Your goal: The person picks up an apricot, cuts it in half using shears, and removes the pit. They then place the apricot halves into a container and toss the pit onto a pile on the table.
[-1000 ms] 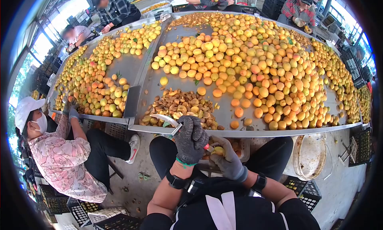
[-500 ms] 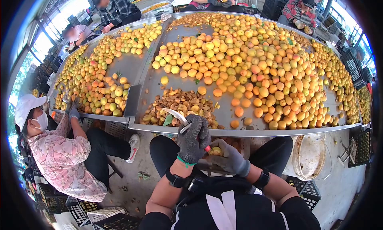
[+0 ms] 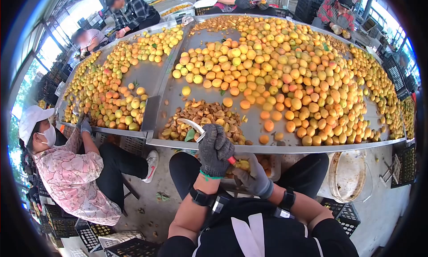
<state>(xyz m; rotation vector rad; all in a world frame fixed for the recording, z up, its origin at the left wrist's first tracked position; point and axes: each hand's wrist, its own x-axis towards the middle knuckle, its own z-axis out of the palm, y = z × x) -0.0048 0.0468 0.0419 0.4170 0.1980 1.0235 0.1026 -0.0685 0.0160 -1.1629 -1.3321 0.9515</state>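
Note:
Wrapped in a dark grey knit glove with a green cuff, my left hand (image 3: 216,149) is closed around a curved knife (image 3: 192,126). Its hooked blade points up and left, and the red handle end (image 3: 232,160) shows below my fingers. Just to the right and lower, my right hand (image 3: 257,177), in a lighter grey glove, is closed on an apricot (image 3: 242,165), partly hidden by the fingers. Both hands are close together in front of the table edge. Beyond the blade lies a heap of apricot pits and scraps (image 3: 209,114) with a green leaf (image 3: 190,135).
Whole apricots (image 3: 307,87) cover much of the metal table (image 3: 178,90). A co-worker in a white cap (image 3: 67,168) sits at my left; other people sit along the far side. A dirty white bucket (image 3: 348,176) stands at my right, beside black crates (image 3: 343,214).
My left hand has shifted slightly, and the knife's blade has turned a little. My right hand has tilted, moving its fingers up around the apricot beside the red handle end.

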